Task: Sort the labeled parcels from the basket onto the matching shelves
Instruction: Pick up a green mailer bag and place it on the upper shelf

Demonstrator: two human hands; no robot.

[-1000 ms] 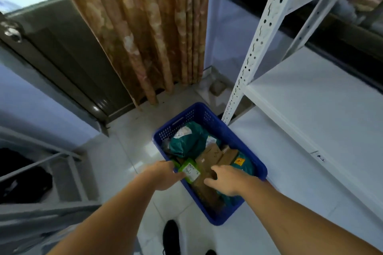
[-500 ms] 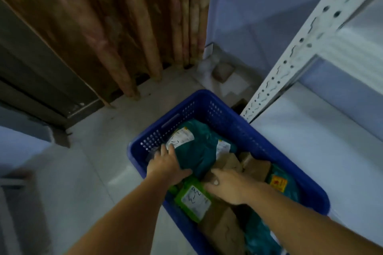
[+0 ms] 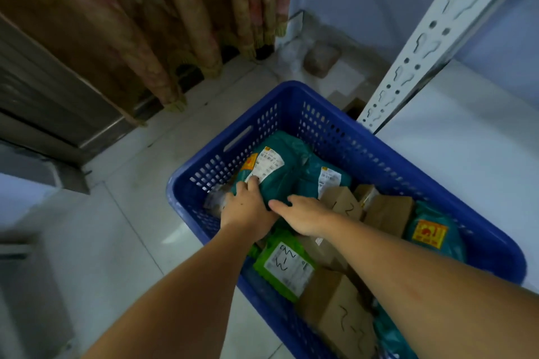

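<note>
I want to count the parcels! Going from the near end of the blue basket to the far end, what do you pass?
Brown box with scribbles → light green parcel → both hands, left and right → big teal parcel → basket's far wall.

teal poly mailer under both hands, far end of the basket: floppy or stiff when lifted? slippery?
Likely floppy: the teal mailer is creased and bulges unevenly in the blue basket, so it should sag past the grip. Probably slick: the film looks glossy. The left hand and right hand both lie on it, which should help steady it.
</note>
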